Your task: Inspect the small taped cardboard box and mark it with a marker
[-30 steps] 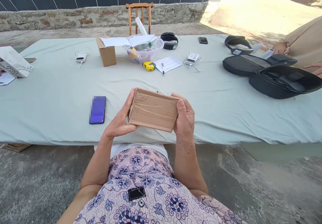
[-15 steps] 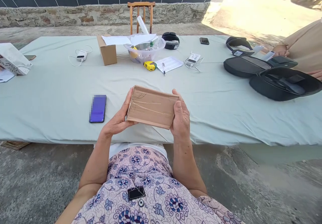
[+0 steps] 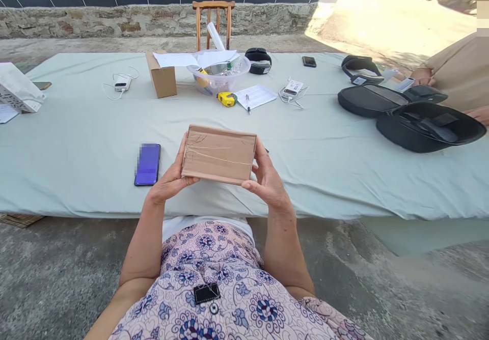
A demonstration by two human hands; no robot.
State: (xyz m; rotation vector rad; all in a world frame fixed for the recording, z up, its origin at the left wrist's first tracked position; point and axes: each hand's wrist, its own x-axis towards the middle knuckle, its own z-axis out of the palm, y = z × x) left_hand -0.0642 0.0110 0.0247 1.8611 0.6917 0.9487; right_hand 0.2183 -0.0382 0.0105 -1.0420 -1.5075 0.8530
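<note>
A brown cardboard box (image 3: 219,156), shallow and rectangular with pale scratch-like lines across its face, is held up over the near part of the table. My left hand (image 3: 171,177) grips its left end, the thumb along the lower edge. At the right end my right hand (image 3: 266,179) holds it, thumb at the lower right corner and fingers partly hidden behind. A small dark tip shows beside the right fingers; I cannot make out what it is. Left of the box a phone (image 3: 147,165) with a blue screen lies flat on the cloth.
On the cloth-covered table (image 3: 324,177) stand an upright carton (image 3: 164,82), a plastic basin (image 3: 221,81) of odds and ends, a yellow tape measure (image 3: 226,99) and a power bank (image 3: 292,89). An open black case (image 3: 428,126) lies right, near another person's hand (image 3: 423,77).
The box has moved a little left and levelled out. My right thumb has slid from its upper right side down to the lower right corner.
</note>
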